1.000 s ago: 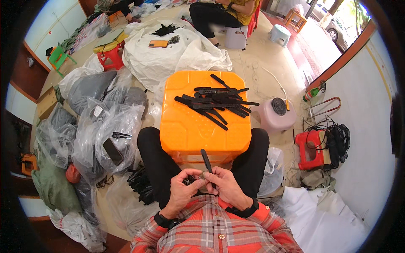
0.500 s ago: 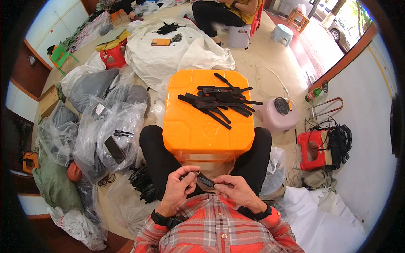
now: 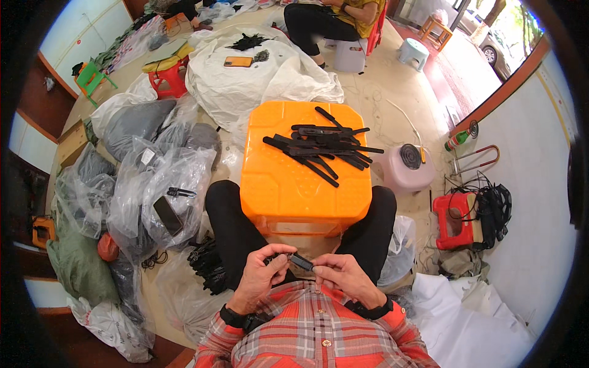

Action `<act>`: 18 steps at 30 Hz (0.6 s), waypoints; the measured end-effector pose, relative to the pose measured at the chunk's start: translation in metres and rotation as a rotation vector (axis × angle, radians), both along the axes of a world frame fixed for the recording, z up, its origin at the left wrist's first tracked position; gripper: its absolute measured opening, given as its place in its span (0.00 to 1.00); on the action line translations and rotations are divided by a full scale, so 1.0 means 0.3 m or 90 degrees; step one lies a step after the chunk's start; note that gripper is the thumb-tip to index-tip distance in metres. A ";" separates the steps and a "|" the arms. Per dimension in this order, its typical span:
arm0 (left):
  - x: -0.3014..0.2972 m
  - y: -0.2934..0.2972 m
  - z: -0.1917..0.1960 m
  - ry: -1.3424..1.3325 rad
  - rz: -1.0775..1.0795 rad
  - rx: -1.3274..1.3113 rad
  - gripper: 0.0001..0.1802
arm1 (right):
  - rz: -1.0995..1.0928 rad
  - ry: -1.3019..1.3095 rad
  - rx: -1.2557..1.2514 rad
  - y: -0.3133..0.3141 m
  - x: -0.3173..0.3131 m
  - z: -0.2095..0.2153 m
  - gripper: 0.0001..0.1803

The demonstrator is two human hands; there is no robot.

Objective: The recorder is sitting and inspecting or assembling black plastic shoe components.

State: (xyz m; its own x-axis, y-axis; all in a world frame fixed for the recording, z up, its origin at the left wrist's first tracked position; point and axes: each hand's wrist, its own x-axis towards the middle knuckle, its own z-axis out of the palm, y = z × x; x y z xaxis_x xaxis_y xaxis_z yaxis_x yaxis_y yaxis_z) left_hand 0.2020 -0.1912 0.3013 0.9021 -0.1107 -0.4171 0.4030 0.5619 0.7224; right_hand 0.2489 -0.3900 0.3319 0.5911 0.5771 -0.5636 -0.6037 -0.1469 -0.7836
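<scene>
Above my lap, a short black strip with a greyish flat face [image 3: 300, 262] is stretched between my two hands. My left hand [image 3: 262, 275] pinches its left end between thumb and fingers. At the other end, the thumb and fingertips of my right hand [image 3: 348, 277] close on it. What exactly sits under the left fingertips is too small to make out. In front of my knees stands an orange plastic stool [image 3: 270, 190]. Across its top lies a loose pile of narrow black strips [image 3: 319, 147], some crossing over others.
Clear plastic bags [image 3: 132, 190] of dark goods fill the left, with a phone [image 3: 167, 216] on one. A black bundle [image 3: 208, 267] lies by my left leg. To the right are a pinkish container [image 3: 408, 175] and a red stool [image 3: 451, 221]. A seated person [image 3: 331, 27] is ahead.
The view has shifted slightly, so the stool and floor things appear a little further right. Both hands keep their hold on the strip, which shows more of its grey face now.
</scene>
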 end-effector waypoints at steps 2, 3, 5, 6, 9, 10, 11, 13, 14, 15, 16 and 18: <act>-0.004 0.003 0.006 -0.015 -0.004 0.052 0.09 | 0.009 0.011 -0.010 0.001 -0.002 -0.003 0.12; -0.006 0.005 0.007 -0.030 -0.009 0.104 0.09 | 0.018 0.022 -0.019 0.001 -0.003 -0.007 0.12; -0.013 0.011 0.005 -0.036 -0.021 0.111 0.10 | 0.001 0.032 0.003 -0.001 -0.010 -0.027 0.12; -0.016 0.012 0.004 -0.042 -0.034 0.119 0.11 | -0.016 0.043 0.026 -0.003 -0.014 -0.039 0.11; -0.014 0.006 0.020 -0.111 -0.051 0.223 0.11 | -0.042 0.091 0.077 0.002 -0.018 -0.067 0.10; -0.015 0.005 0.021 -0.111 -0.050 0.223 0.11 | -0.041 0.091 0.077 0.006 -0.017 -0.065 0.10; -0.016 0.003 0.021 -0.131 -0.050 0.250 0.11 | -0.052 0.106 0.086 0.012 -0.015 -0.060 0.09; -0.015 0.004 0.029 -0.151 -0.049 0.277 0.11 | -0.063 0.121 0.096 0.024 -0.013 -0.052 0.09; -0.014 0.007 0.040 -0.112 -0.063 0.249 0.11 | -0.071 0.096 0.094 0.031 -0.013 -0.050 0.09; -0.013 0.009 0.045 -0.073 -0.077 0.220 0.11 | -0.079 0.071 0.092 0.037 -0.013 -0.048 0.10; -0.014 0.010 0.034 -0.073 -0.078 0.220 0.11 | -0.080 0.071 0.092 0.043 -0.012 -0.036 0.10; -0.023 0.013 0.007 0.002 -0.040 -0.015 0.12 | -0.066 -0.003 0.061 0.054 -0.012 -0.008 0.11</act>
